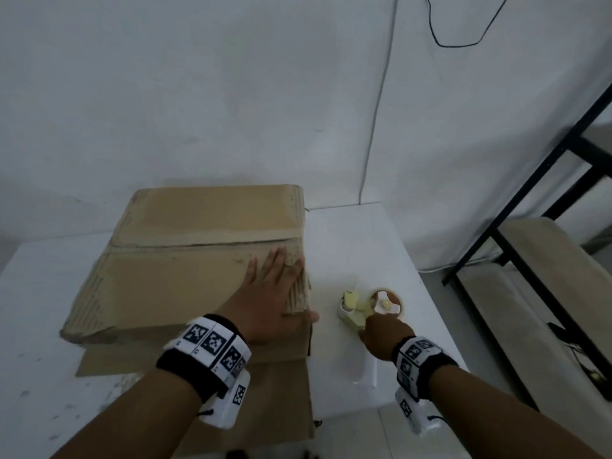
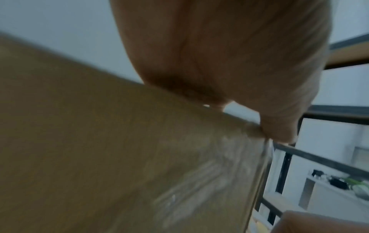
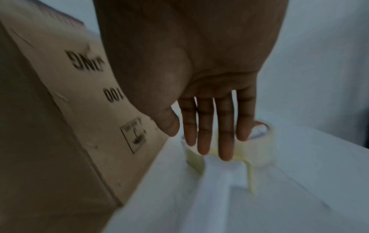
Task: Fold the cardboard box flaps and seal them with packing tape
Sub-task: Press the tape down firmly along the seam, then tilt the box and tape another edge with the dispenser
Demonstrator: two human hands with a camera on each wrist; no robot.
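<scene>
— What's on the table (image 1: 39,326) from where you stand?

— On the left side, a cardboard box (image 1: 185,279) with its top flaps folded down, meeting at a seam across the lid. Whatever is inside is covered; I can't see it. The left hand (image 1: 265,303) lies flat on the near flap by the box's right edge, fingers straight and spread, thumb hanging over the side, gripping nothing.

— And the tape?

— Just right of the box, on the white tabletop: a tape dispenser (image 1: 356,309) with a pale yellow frame, a roll of tape (image 1: 385,304) sitting in it. The right hand (image 1: 385,336) is over its near end, fingers straight and pointing down at it, not closed around anything. From the wrist view the fingertips (image 3: 225,151) are at the dispenser, though I can't tell if they touch.

— Room to move?

— A bare strip of table runs between box and dispenser, with more clear top behind the dispenser toward the wall. The table's right edge is near, and a black-framed shelf (image 1: 530,246) stands beyond it.

— Anything unclear?

— The box's near side is cut off behind the forearms, and the printing on its right side is blurred.
</scene>
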